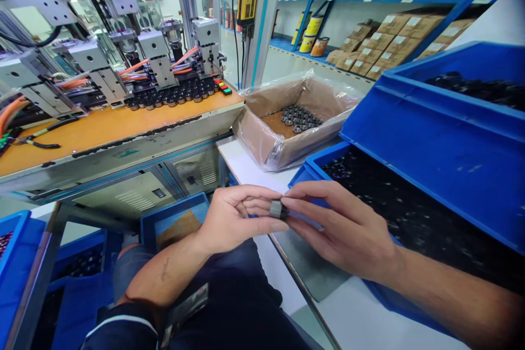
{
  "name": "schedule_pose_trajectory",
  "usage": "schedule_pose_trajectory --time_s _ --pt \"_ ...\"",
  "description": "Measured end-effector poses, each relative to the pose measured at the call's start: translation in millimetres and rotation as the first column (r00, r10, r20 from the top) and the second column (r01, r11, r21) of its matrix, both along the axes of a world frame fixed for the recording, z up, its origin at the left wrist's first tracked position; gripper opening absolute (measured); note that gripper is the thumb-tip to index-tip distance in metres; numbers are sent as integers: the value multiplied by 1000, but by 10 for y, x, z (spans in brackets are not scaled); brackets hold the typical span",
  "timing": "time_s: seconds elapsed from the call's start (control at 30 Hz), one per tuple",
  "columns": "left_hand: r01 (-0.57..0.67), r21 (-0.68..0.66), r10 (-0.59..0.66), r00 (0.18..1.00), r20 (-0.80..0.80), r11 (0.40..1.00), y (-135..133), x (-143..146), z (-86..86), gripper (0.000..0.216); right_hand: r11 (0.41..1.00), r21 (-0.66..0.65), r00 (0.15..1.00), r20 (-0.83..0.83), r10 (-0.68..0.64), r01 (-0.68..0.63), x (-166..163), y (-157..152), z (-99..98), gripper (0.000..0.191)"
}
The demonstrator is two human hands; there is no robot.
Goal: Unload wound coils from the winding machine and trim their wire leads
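Between my two hands, above the edge of the white table (283, 279), is a small grey cylindrical part (276, 208) with a dark end facing right. My left hand (241, 213) grips its grey side between thumb and fingers. From the right, the fingertips of my right hand (340, 224) are pinched at the dark end, which they partly cover; whether that end is a separate piece I cannot tell. Beside my right hand stands a blue bin (324, 161) full of small black parts (381, 191).
A plastic-lined cardboard box (262, 139) holding small dark parts (301, 118) stands ahead. Another blue bin (426, 120) sits raised at right. On the left, an orange-topped machine bench (143, 126) carries rows of black parts (176, 94) and pliers (43, 145). Blue bins (80, 306) stand low at left.
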State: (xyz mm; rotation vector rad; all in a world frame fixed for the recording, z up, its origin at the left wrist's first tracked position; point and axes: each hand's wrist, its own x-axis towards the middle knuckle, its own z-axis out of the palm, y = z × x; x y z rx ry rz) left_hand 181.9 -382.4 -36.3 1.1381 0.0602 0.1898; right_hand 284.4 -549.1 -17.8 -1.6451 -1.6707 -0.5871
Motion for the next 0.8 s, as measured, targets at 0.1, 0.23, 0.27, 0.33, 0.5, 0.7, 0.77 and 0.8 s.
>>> schedule_pose_trajectory --time_s 0.1,0.23,0.27,0.33,0.5,0.7,0.77,0.8 --pt "-11 0 11 999 -42 1000 25 -8 18 45 1000 14 995 92 -27 26 12 -8 -11 27" --pt "-6 -23 5 999 -44 1000 5 -1 12 43 1000 6 989 146 -28 28 31 -20 7 25" --pt "-5 -39 4 999 -37 999 -22 3 0 43 1000 6 987 160 -22 22 37 -23 16 24" --pt "-26 -83 26 1000 -6 996 -98 8 -37 42 1000 16 977 211 -7 4 48 -32 31 21" --pt "-149 -14 149 976 158 989 -202 7 -135 45 998 33 962 268 -53 45 -5 -71 27 21" --pt "-337 524 62 879 472 782 -2 4 -131 26 999 38 988 149 -31 26 -82 -54 50 10" --pt "-361 557 31 857 514 748 30 -2 -146 25 999 17 988 155 25 -28 -2 -44 60 10" --pt "-369 560 22 848 529 742 41 -9 -154 26 998 7 987 149 60 -62 56 -43 65 10"
